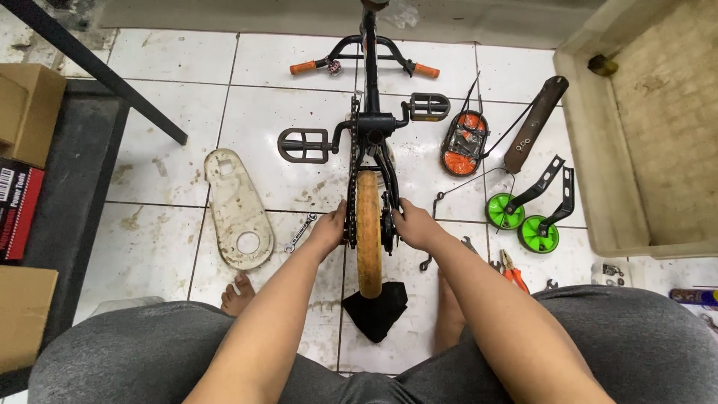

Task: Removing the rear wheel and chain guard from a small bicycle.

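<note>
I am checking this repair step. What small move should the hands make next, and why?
Probably steady the rear wheel at its axle: the left hand and right hand press on either side of its hub, with the chain beside it and a wrench nearby.

1. Both arms are bare to past the elbow, with no sleeves in view.
2. The left hand (329,228) and right hand (415,224) wear no gloves, rings or watch.
3. Grey, smooth fabric trousers (643,337) cover both thighs.
4. The left foot (238,293) is bare, toes showing.
</note>
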